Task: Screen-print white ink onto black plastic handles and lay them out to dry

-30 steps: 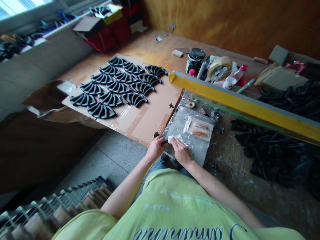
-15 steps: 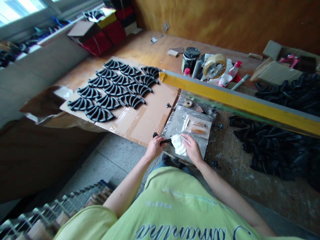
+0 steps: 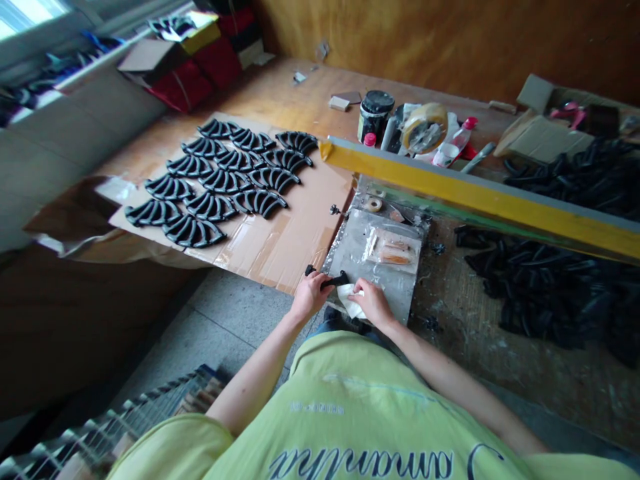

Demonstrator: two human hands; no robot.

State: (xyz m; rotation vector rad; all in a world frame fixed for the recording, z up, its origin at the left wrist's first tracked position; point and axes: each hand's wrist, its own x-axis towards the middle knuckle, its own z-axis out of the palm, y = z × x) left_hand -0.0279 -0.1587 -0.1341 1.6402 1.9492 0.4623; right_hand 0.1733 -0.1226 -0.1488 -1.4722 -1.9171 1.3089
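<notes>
My left hand (image 3: 309,296) is closed around a black curved handle-like piece (image 3: 334,281), whose ends stick out on both sides of the fingers. In my right hand (image 3: 374,301) a white cloth (image 3: 350,303) is pinched, its edge close beneath the free end of the black piece. I cannot tell whether the cloth touches it. Both hands are over the near edge of a grey metal plate (image 3: 363,250). On that plate lies a clear plastic packet (image 3: 395,249) with brownish strips in it.
To the left, rows of similar black curved pieces (image 3: 215,180) lie on a cardboard sheet (image 3: 305,227). A yellow-faced bar (image 3: 450,190) crosses the bench. Behind it stand a black tub (image 3: 375,113) and a tape roll (image 3: 425,128). Black pieces (image 3: 545,287) are heaped at right.
My right hand has moved slightly left and down with the cloth, which is now more bunched. More of the black piece's free end shows. My left hand keeps its hold.
</notes>
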